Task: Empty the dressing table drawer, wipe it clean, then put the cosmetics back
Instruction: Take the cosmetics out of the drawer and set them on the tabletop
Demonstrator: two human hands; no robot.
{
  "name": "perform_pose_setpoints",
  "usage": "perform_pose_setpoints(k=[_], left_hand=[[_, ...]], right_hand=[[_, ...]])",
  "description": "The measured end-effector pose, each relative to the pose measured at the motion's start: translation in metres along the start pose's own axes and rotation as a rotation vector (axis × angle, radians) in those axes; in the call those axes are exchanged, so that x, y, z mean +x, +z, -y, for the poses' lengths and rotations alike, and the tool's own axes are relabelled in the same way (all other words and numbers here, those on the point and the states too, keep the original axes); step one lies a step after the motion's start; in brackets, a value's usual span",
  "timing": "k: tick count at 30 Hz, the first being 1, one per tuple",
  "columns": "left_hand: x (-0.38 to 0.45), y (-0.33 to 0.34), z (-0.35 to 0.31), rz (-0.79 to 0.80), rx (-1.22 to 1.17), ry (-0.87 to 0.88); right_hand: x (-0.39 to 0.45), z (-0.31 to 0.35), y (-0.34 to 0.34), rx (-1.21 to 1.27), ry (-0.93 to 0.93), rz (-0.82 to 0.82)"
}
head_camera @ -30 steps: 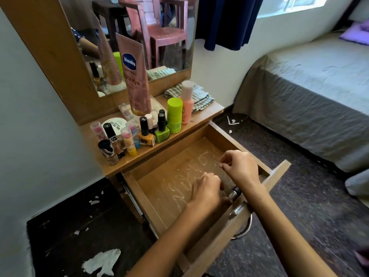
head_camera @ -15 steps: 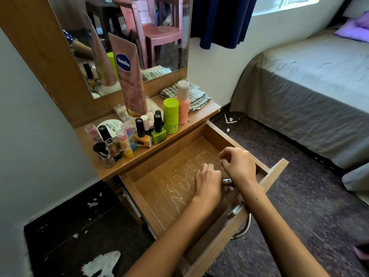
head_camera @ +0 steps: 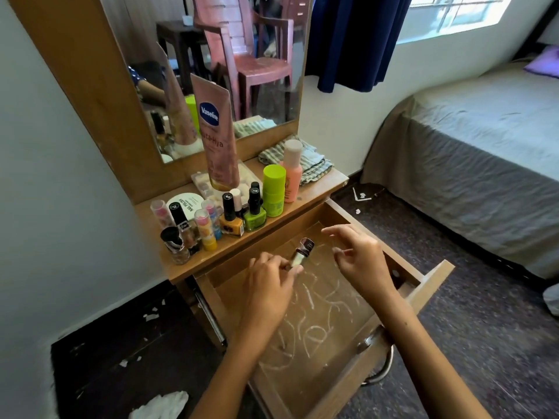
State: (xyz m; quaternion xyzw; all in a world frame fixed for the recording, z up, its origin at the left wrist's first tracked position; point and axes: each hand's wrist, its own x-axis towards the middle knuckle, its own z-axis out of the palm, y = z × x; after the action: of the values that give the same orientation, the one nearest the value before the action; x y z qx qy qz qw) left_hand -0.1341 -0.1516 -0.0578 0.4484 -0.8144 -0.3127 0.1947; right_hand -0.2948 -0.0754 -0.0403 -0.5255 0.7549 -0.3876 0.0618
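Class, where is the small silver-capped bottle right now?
The small silver-capped bottle is pinched in the left hand, above the open wooden drawer, beside the right hand.

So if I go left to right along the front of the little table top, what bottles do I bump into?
Clear polish bottle with black cap → yellow-bottomed tube → orange nail polish → green nail polish → lime green container → pink bottle.

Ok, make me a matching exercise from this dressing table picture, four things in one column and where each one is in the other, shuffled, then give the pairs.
Things:
1. small bottle
2. Vaseline tube
3. striped cloth
4. drawer

Places or states:
A. folded at the tabletop's right end
B. pulled open, white streaks inside
C. held in the left hand
D. leaning against the mirror

Pairs: 1-C, 2-D, 3-A, 4-B
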Motion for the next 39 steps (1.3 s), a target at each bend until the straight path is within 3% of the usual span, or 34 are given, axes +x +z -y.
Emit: perform_pose_setpoints(k=[6, 11, 17, 20, 26, 39], left_hand=[[-0.03, -0.038, 0.006, -0.019, -0.394, -0.037], [-0.049, -0.059, 0.013, -0.076, -0.494, -0.01], [-0.063, -0.078, 0.015, -0.417, -0.403, 0.113], [-0.066, -0.088, 0.018, -0.497, -0.394, 0.159], [-0.077, -0.115, 0.037, -0.724, -0.361, 0.038], [-0.045, -0.109, 0.071, -0.716, -0.229, -0.104]], right_hand=[[-0.001, 0.04, 0.011, 0.464, -0.06, 0.222], [-0.001, 0.076, 0.019, 0.596, -0.139, 0.322], [0.0, 0.111, 0.025, 0.601, -0.219, 0.361], [0.0, 0.125, 0.03, 0.616, -0.263, 0.356], [0.002, 0.122, 0.035, 0.655, -0.234, 0.277], [-0.008, 0.097, 0.053, 0.503, -0.135, 0.23]])
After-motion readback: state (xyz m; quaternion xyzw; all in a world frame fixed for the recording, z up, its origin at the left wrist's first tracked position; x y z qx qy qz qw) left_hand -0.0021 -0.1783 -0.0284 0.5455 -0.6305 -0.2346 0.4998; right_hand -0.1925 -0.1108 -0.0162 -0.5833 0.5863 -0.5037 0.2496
